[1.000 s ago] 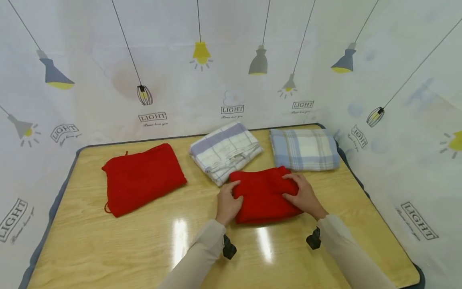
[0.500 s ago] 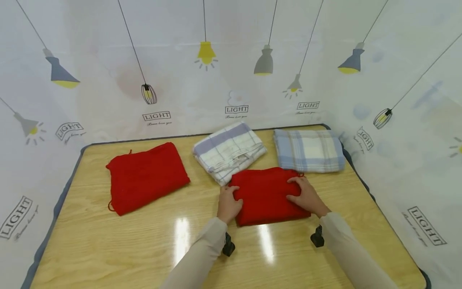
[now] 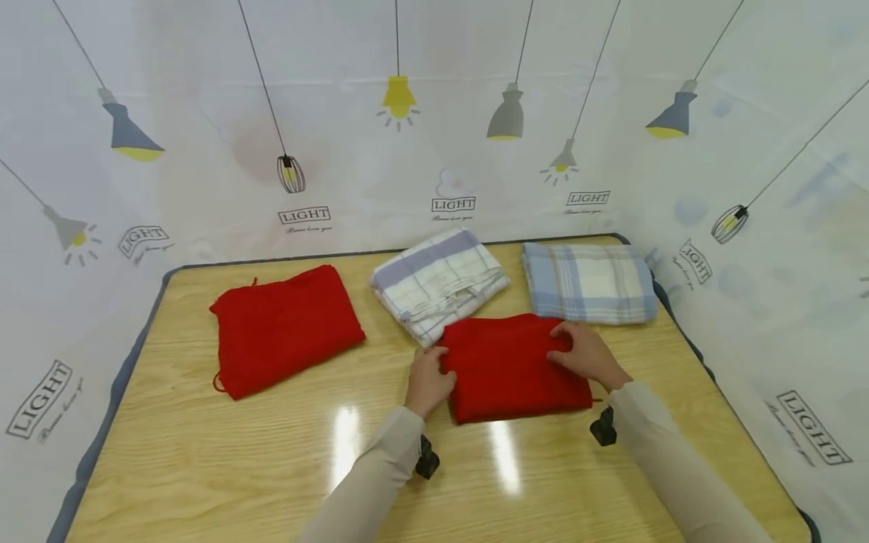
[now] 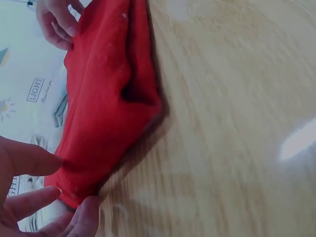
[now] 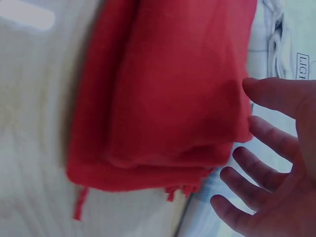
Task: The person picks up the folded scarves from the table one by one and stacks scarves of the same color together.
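A folded red scarf (image 3: 516, 369) with a few fringe strands lies on the table between my hands. My left hand (image 3: 429, 377) is at its left edge, and in the left wrist view its bent fingertips (image 4: 86, 215) touch the cloth's corner, thumb over the top. My right hand (image 3: 587, 353) hovers at the right end. In the right wrist view its fingers (image 5: 261, 168) are spread, with the thumb near or against the far edge and nothing gripped. Layers at the right end do not quite line up, and fringe (image 5: 187, 190) pokes out there.
Another folded red cloth (image 3: 288, 332) lies at the left. Behind the scarf are a folded white-and-purple checked cloth (image 3: 441, 279) and a blue-and-white plaid cloth (image 3: 591, 283). A printed curtain (image 3: 366, 166) surrounds the wooden table (image 3: 224, 460).
The scarf's right part has been smoothed flat and spread further right. My right hand has shifted right and slightly up from its surface. The left hand stays at the left edge.
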Motion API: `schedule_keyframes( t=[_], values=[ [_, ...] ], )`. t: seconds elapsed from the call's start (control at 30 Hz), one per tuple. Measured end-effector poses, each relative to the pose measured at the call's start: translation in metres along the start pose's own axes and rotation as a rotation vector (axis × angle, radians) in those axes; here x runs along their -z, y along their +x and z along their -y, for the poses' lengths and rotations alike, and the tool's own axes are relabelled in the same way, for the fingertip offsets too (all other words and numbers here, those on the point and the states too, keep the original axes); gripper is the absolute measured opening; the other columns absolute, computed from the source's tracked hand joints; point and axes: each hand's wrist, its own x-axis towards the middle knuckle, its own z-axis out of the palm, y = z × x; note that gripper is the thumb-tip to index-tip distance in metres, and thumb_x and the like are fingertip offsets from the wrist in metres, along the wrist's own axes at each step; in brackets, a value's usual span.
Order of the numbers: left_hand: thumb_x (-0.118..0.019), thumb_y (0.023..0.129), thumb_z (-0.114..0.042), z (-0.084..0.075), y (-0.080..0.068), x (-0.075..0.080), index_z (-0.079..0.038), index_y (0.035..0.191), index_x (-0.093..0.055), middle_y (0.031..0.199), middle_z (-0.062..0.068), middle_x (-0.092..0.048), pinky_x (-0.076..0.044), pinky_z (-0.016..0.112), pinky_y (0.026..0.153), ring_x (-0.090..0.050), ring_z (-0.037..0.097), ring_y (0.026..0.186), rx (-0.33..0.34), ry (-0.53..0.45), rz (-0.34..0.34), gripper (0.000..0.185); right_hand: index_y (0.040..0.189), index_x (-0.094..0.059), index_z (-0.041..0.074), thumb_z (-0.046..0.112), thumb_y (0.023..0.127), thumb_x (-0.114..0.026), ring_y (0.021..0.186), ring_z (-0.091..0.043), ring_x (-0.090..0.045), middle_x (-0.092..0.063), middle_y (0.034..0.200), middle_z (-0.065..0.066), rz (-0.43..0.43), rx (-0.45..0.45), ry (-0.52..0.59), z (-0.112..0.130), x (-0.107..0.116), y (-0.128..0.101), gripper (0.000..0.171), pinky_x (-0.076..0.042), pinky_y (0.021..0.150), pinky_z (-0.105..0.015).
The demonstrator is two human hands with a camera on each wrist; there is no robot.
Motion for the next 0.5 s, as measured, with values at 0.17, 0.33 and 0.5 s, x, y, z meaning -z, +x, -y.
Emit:
schedule_keyframes(
  t=[0.17, 0.33, 0.5],
  values=[
    [-0.059, 0.075, 0.000, -0.004, 0.001, 0.013, 0.007, 0.117, -0.062, 0.109, 0.025, -0.058, -0.049, 0.042, 0.077, -0.057, 0.032, 0.086, -0.008, 0.029, -0.049, 0.043, 0.113, -0.059, -0.004, 0.015, 0.085, -0.067, 0.107, -0.044, -0.052, -0.053, 0.116, -0.028, -0.004, 0.010, 0.018, 0.006, 0.005, 0.006, 0.035, -0.041, 0.093, -0.056],
    [-0.060, 0.078, -0.003, -0.004, 0.001, 0.030, 0.006, 0.118, -0.062, 0.113, 0.027, -0.058, -0.049, 0.042, 0.074, -0.059, 0.034, 0.084, -0.030, 0.027, -0.085, 0.041, 0.118, -0.057, -0.007, 0.017, 0.086, -0.066, 0.110, -0.043, -0.050, -0.052, 0.120, -0.027, 0.001, 0.045, 0.043, 0.018, 0.006, 0.014, 0.041, -0.040, 0.094, -0.056],
    [-0.058, 0.081, -0.005, 0.001, 0.000, 0.049, 0.002, 0.124, -0.060, 0.118, 0.027, -0.055, -0.047, 0.039, 0.072, -0.058, 0.032, 0.083, 0.015, 0.026, -0.075, 0.043, 0.121, -0.055, -0.007, 0.016, 0.087, -0.066, 0.112, -0.043, -0.048, -0.051, 0.123, -0.027, -0.001, 0.070, 0.070, 0.031, 0.004, 0.018, 0.042, -0.040, 0.094, -0.056]
  ],
)
